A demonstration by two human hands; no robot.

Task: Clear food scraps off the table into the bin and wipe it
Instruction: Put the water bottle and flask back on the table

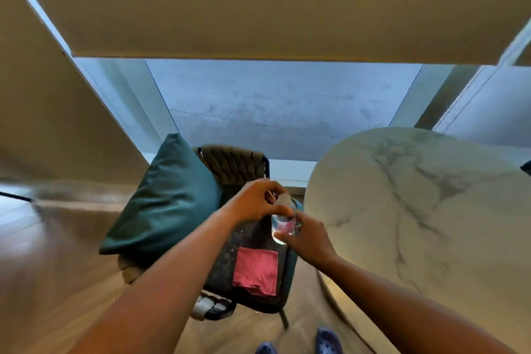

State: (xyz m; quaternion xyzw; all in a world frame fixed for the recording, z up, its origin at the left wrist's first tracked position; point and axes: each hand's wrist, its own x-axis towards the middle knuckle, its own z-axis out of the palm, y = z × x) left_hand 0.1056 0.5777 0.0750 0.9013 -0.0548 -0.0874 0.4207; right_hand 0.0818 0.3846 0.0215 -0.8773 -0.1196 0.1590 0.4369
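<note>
Both hands meet over the chair seat (253,241), just left of the round marble counter (416,210). The right hand (309,238) wraps the lower body of a small clear water bottle (283,224), holding it upright with its long axis near vertical, while the left hand (255,201) curls its fingertips over the top, pinching at the cap; this looks like unscrewing, probably to wet a cloth for wiping. A folded red cloth (255,270) lies flat on the seat directly below and nearer the body than the bottle, between the two forearms, so either hand could drop to it, the left perhaps more freely since the right carries the bottle. The counter's curved edge runs just beside the right wrist, and its visible surface spreads away to the right and forward; no scraps can be made out on it from here, though the picture is blurred, and no bin is in view. A teal cushion (163,198) leans at the chair's left side, close to the left forearm, narrowing the room there. The open way for the next move is rightward across the counter edge, with bare wooden floor (57,261) behind.
</note>
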